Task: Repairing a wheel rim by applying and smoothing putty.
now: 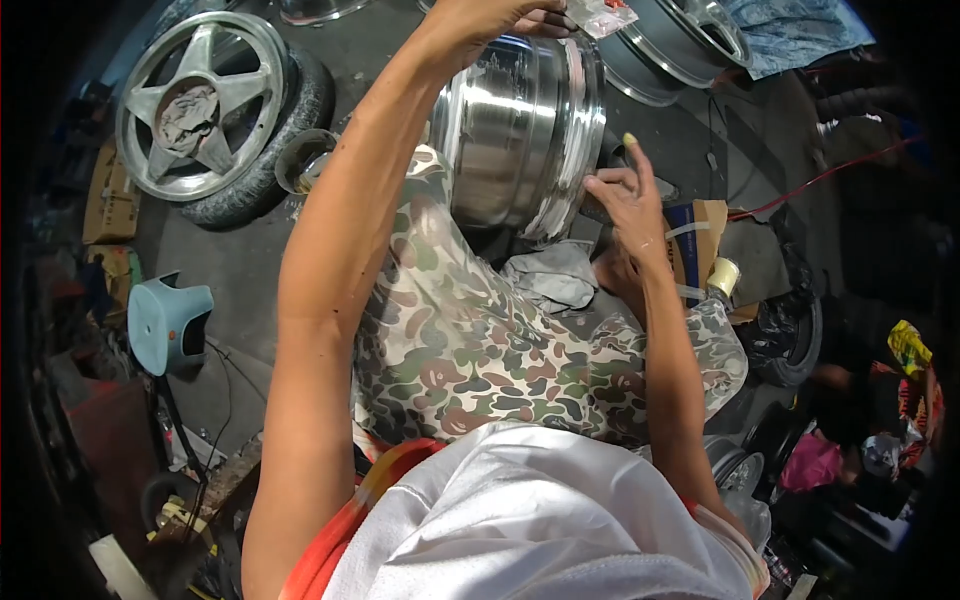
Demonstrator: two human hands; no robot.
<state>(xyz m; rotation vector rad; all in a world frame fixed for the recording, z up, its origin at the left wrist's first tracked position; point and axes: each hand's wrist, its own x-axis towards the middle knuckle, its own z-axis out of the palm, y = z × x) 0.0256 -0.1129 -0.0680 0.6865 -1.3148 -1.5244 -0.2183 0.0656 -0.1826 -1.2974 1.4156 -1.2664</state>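
A shiny metal wheel rim point(505, 130) stands between my legs, its barrel facing up toward me. A whitish, smeared band point(572, 130) runs round its right side. My left hand point(505, 18) is over the rim's far end, partly cut off by the upper edge. Its fingers are closed at a small clear plastic packet point(600, 15) with red on it. Beside the rim's right edge is my right hand point(632, 205), index finger stretched out with a yellowish tip and the other fingers bent. I see nothing held in it.
A five-spoke wheel point(205, 105) leans on a tyre point(262, 190) at far left, near a clear cup point(305, 162). A grey cloth point(552, 275) lies below the rim. A pale blue stool point(170, 325) is left; a cardboard box point(700, 240) and yellowish can point(723, 275) are right.
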